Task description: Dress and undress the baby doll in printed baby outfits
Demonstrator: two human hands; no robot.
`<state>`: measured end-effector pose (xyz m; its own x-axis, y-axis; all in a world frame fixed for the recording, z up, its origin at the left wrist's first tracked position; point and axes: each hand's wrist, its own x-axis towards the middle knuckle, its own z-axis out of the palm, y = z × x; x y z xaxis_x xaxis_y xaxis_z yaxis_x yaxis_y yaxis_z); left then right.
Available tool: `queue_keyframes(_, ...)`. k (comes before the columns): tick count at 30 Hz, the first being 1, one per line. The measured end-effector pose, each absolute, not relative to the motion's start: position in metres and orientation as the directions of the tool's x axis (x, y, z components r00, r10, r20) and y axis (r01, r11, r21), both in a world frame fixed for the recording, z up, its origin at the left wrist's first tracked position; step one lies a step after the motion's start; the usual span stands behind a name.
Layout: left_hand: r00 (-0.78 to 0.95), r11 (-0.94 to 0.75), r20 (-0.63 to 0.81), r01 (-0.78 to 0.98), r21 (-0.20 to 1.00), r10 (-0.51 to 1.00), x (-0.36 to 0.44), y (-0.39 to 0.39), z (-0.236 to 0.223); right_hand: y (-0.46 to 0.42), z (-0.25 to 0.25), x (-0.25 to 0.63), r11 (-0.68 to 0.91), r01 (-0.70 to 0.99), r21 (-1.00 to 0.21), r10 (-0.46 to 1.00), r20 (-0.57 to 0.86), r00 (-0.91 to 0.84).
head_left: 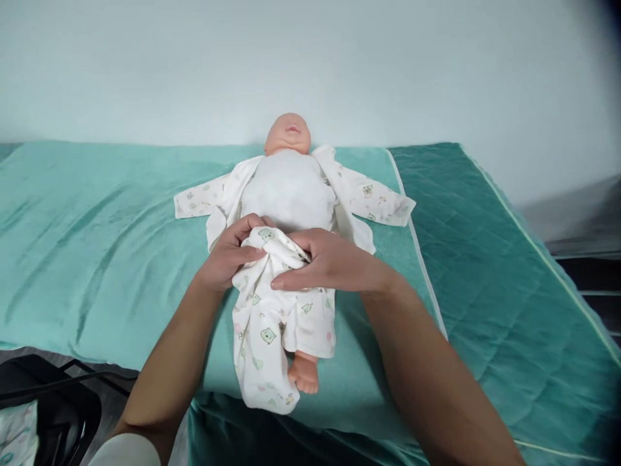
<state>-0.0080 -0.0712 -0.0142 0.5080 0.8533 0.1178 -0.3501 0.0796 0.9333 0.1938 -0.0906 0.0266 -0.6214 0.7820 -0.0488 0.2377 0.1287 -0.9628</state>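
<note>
Pinching patterned pants (264, 317), left hand (231, 255) and right hand (332, 262) clamped on them, doll (288, 136) with one foot hidden

White trousers (284, 307) patterned in green, plain white undershirt (290, 189), teal blanket (121, 259)

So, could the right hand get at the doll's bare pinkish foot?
Probably yes: the bare pinkish foot sticks out of the white animal-print cloth trousers, toes in plain view. But the right hand holds the trousers' upper part, so it would likely have to let go first.
</note>
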Motion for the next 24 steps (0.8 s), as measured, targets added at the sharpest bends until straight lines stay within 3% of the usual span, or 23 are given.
queue_keyframes(2, 0.486, 0.087, 0.092, -0.332, 0.939, 0.869, -0.008, -0.071, -0.015, -0.091, 0.023, 0.194, 0.091, 0.171, -0.981, 0.814, -0.025, -0.580)
queue_keyframes(6, 0.466, 0.110, 0.026, -0.264, 0.958, 0.885, -0.010, -0.071, -0.019, -0.091, 0.013, 0.189, -0.016, -0.116, -0.993, 0.905, 0.035, -0.423)
queue_keyframes(10, 0.510, 0.083, 0.018, -0.175, 0.981, 0.860, -0.011, -0.069, -0.018, -0.092, 0.010, 0.179, 0.006, -0.180, -0.984, 0.977, 0.044, -0.210)
queue_keyframes(13, 0.564, 0.028, 0.027, -0.089, 0.996, 0.826, -0.013, -0.069, -0.014, -0.093, 0.011, 0.174, 0.032, -0.201, -0.979, 0.987, 0.062, -0.147)
queue_keyframes(18, 0.541, 0.046, -0.034, -0.009, 0.999, 0.841, -0.012, -0.072, -0.016, -0.092, 0.012, 0.179, 0.044, -0.047, -0.998, 0.977, 0.053, -0.208)
queue_keyframes(24, 0.425, -0.097, 0.243, -0.338, 0.936, 0.872, -0.001, -0.075, -0.021, -0.093, 0.026, 0.192, 0.154, 0.255, -0.955, 0.837, -0.011, -0.546)
